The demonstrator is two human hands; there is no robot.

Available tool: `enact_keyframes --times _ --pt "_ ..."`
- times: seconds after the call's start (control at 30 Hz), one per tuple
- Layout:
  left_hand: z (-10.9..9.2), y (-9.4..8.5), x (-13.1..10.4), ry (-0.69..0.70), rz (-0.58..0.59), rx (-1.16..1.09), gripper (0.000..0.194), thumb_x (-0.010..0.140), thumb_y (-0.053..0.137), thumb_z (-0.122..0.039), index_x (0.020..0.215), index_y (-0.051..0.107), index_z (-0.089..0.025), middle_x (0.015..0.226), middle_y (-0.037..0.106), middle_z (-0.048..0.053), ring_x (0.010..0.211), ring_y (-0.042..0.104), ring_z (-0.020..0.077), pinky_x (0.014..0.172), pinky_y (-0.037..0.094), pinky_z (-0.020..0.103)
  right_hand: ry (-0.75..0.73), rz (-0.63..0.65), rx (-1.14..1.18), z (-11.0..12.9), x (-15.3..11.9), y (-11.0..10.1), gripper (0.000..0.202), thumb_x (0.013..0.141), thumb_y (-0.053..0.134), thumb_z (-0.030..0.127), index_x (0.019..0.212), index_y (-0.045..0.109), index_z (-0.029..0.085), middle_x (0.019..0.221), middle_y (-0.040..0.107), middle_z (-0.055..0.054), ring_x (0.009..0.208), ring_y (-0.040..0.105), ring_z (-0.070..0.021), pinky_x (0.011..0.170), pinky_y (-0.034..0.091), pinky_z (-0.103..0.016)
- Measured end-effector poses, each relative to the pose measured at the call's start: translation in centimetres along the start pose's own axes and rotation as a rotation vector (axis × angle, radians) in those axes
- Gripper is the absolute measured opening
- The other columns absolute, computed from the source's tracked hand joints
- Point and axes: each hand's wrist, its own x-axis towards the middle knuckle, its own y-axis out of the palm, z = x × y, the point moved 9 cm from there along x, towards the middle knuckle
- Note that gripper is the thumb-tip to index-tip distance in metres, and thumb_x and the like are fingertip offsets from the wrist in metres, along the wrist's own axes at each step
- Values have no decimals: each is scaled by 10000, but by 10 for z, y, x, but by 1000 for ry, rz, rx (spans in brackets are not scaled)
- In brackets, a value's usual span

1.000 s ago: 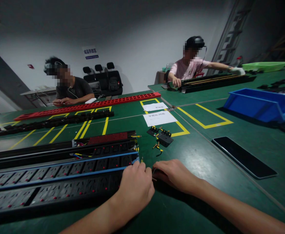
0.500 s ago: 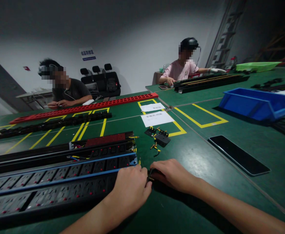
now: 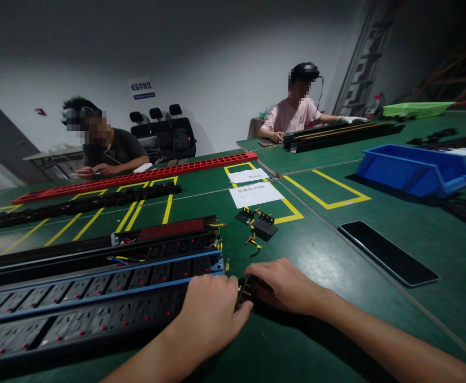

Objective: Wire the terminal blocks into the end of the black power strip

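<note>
My left hand (image 3: 213,306) is closed over the right end of the nearest black power strip (image 3: 125,314), a long bar with a row of sockets and small red dots. Against that same end, my right hand (image 3: 279,282) pinches a small, dark, thin end plate (image 3: 242,291); the fingers hide most of it. Small brass-coloured bits show between the two hands. Beyond my left hand lies a power strip with blue edges (image 3: 137,279), a yellow-tipped wire (image 3: 227,264) sticking up by its end.
Small black brackets (image 3: 265,229) and short yellow-green wires (image 3: 252,242) lie beyond my hands. A phone (image 3: 388,252) and a blue bin (image 3: 412,170) are at the right. Behind are open black housings (image 3: 173,230), a red slotted rail (image 3: 157,173) and two people working.
The view has shifted slightly. My left hand has moved a little left and down, so more of the end plate and the brass-coloured bits shows between my hands.
</note>
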Motion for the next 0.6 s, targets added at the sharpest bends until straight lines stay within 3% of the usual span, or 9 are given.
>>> enact_keyframes --times 0.2,0.43,0.5,0.6 --pt "7 -13 4 -22 -68 26 456 967 494 -588 873 717 -201 836 766 115 763 734 342 630 490 393 134 -167 -110 -22 -2 -14 172 927 505 172 984 655 234 772 733 1 641 646 -163 593 296 -291" --pt "31 -27 22 71 -265 -216 451 1000 473 -496 688 630 -210 645 656 13 602 591 168 573 280 291 344 -379 -139 -45 -10 -27 139 964 508 271 982 640 228 712 697 -1 563 602 -166 559 297 -279" --pt "42 -27 27 59 -327 -297 462 994 478 -458 624 568 -198 581 583 -10 542 512 132 559 237 286 382 -400 -159 -49 -11 -30 162 958 522 286 1061 631 224 772 703 -13 585 616 -170 548 290 -275" --pt "57 -27 32 47 -421 -418 458 992 475 -412 594 501 -187 544 506 -32 514 447 105 562 239 273 394 -389 -199 -52 -11 -29 303 956 540 296 1246 598 228 1023 716 -65 653 649 -173 535 289 -269"
